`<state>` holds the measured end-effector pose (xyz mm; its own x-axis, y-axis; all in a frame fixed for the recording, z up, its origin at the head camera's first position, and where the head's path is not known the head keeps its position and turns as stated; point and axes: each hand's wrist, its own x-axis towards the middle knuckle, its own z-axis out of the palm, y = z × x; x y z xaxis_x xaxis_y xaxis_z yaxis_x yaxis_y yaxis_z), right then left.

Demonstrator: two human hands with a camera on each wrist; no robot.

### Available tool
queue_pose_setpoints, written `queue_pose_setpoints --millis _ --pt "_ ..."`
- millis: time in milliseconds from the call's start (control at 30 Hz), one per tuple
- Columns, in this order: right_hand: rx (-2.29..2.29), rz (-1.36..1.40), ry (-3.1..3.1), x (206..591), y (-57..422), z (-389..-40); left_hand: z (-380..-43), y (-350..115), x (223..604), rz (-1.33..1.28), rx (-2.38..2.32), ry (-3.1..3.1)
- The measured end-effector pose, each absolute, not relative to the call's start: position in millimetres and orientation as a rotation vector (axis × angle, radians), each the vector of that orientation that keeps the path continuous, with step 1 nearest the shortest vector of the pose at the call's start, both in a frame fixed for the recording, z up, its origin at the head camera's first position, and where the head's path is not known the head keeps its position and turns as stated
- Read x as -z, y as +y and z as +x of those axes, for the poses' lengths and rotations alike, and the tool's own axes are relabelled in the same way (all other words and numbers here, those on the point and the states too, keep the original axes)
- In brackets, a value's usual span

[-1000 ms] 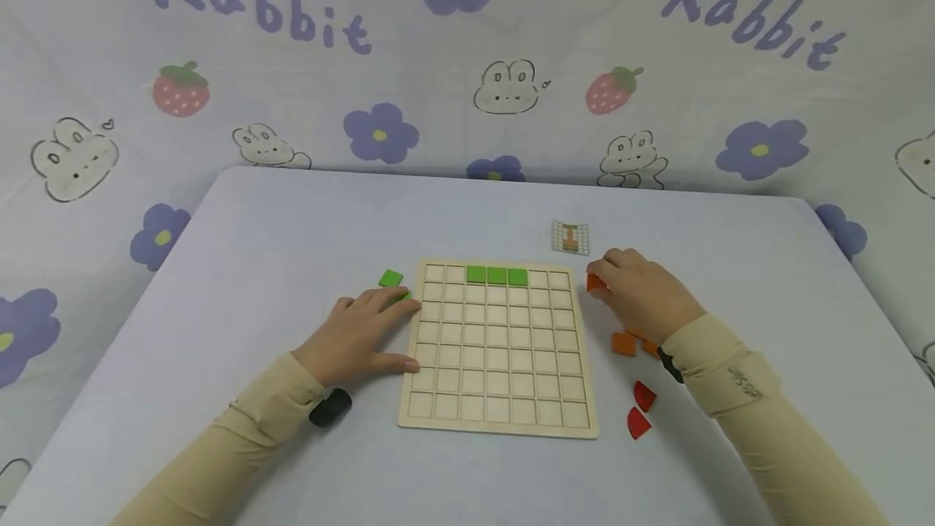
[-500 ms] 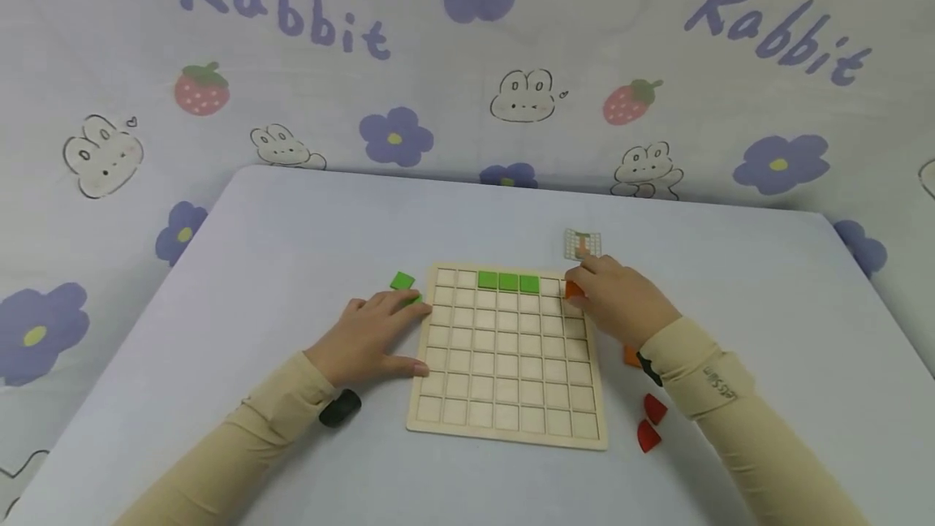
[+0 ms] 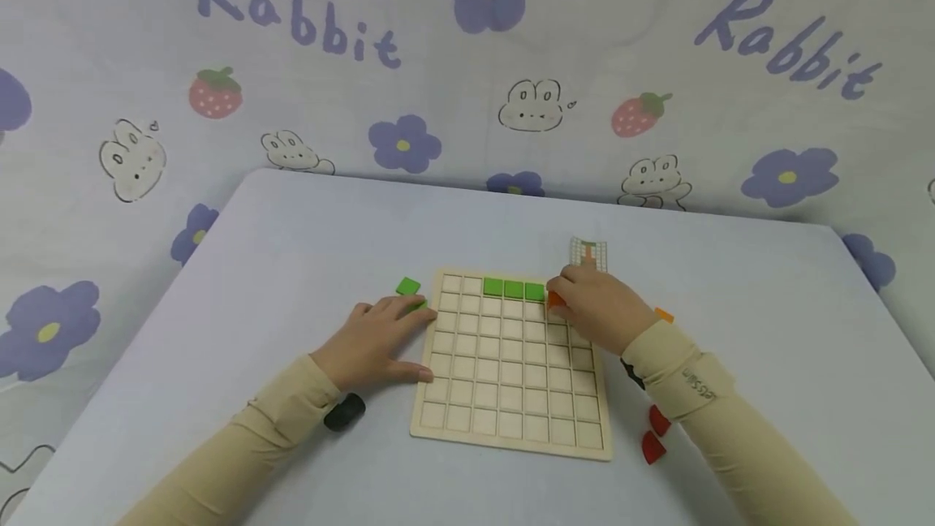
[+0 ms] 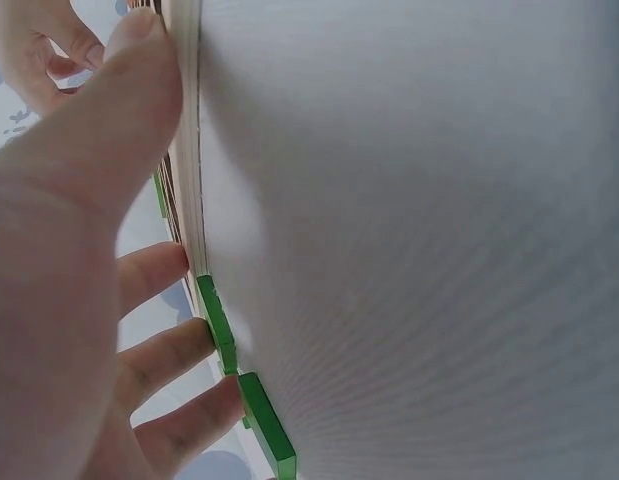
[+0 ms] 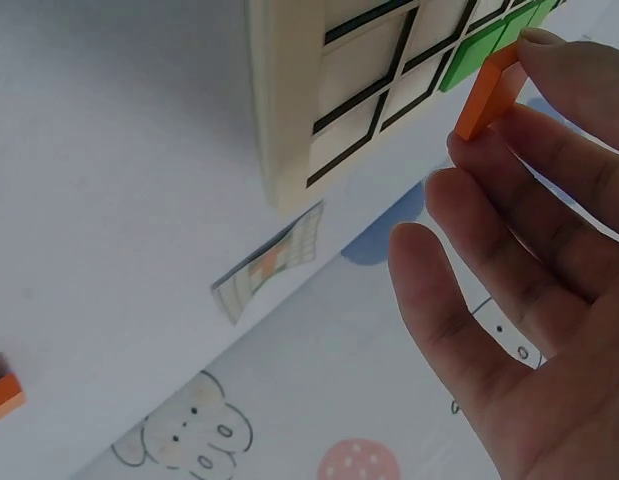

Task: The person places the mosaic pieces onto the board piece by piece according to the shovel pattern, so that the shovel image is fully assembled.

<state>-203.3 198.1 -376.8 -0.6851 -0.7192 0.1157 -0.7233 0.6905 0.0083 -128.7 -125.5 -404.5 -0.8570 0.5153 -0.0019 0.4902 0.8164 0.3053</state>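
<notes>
A square wooden grid board (image 3: 511,393) lies on the white table, with a row of three green tiles (image 3: 514,291) in its far row. My right hand (image 3: 601,311) is over the board's far right part. It pinches an orange tile (image 5: 489,92) between thumb and fingertips, tilted and apart from the green row in the right wrist view. My left hand (image 3: 374,343) rests with spread fingers and thumb against the board's left edge. Beside those fingers lie two loose green tiles (image 4: 267,428), one partly covered in the head view.
A small pattern card (image 3: 588,252) lies behind the board, partly covered by the right hand. Two red quarter-round pieces (image 3: 653,446) lie right of the board. An orange tile (image 3: 663,315) shows past the right sleeve. A printed rabbit cloth (image 3: 438,63) hangs behind the table.
My right hand has carried the orange tile left from beside the board to over its far right cells. The left hand stays at the board's edge. The head view has shifted slightly.
</notes>
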Motion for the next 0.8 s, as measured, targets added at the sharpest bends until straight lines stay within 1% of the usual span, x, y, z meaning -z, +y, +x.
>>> queue_pose_setpoints --millis 367,800 --pt "-0.001 1.199 -2.845 380.0 174.6 -202.2 -126.3 -126.9 403.6 0.822 -0.467 2.921" --pt "0.002 1.294 -2.832 384.7 151.6 -205.4 -127.3 -131.8 407.1 0.817 -0.438 2.928"
